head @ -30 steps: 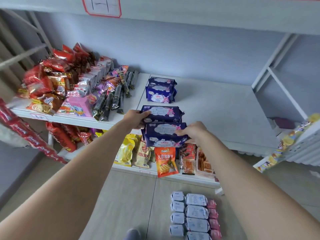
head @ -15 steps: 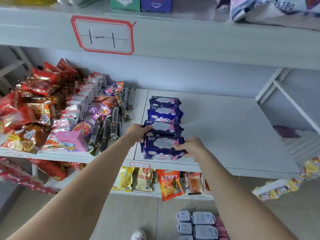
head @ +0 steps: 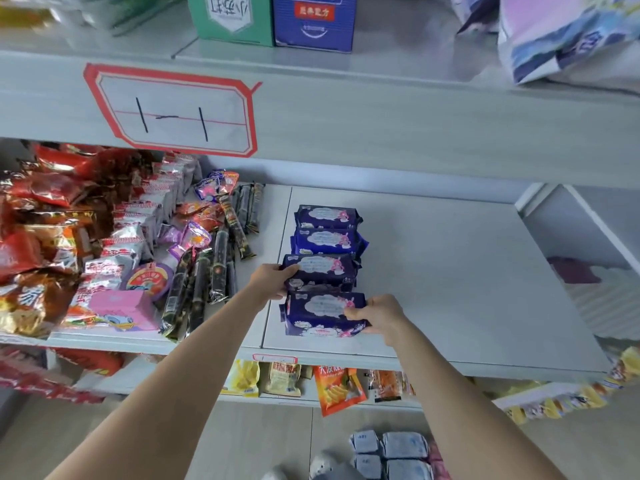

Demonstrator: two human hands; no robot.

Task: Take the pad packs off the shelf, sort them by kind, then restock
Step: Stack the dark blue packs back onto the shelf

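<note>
Several dark blue pad packs stand in a front-to-back row on the grey shelf (head: 450,289). My right hand (head: 377,315) grips the right end of the nearest pack (head: 320,313), which sits close to the shelf's front edge. My left hand (head: 272,280) holds the left end of the second pack (head: 320,271) just behind it. Two more blue packs (head: 327,233) stand further back. On the floor below lie several grey-blue pad packs (head: 401,448) with pink ones beside them.
Snack bags (head: 41,244) and dark wrapped bars (head: 221,268) crowd the shelf to the left of the pads. A pink box (head: 121,306) sits at the front left. A label (head: 173,110) hangs on the upper shelf edge. Snacks (head: 337,388) fill the shelf below.
Both hands carried the two front blue packs forward onto the shelf, closing them up behind the earlier pair. The view has tilted upward, showing the upper shelf.
</note>
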